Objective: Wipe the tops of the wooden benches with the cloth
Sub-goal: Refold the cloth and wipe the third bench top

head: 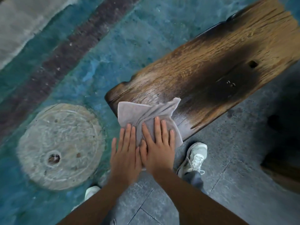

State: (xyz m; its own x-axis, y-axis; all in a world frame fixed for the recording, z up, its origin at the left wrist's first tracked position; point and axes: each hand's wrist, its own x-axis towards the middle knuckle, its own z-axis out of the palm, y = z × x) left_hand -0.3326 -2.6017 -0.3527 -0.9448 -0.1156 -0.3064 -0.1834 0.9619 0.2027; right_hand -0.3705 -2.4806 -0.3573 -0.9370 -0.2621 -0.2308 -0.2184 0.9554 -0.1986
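A rough brown wooden bench [203, 65] runs from the centre up to the top right, with dark patches and a small hole in its top. A grey cloth [138, 112] lies spread over the bench's near left end. My left hand [126, 153] and my right hand [159, 146] rest side by side on the cloth's near part, palms down and fingers flat, pressing it against the wood. The cloth's far corners stick out past my fingertips. Neither hand curls around the cloth.
A round stone disc [60, 146] with a centre hole lies on the blue-green floor [113, 38] left of the bench. Grey paving [227, 184] runs under my white shoes [194, 156]. A dark wooden object [282, 168] sits at the right edge.
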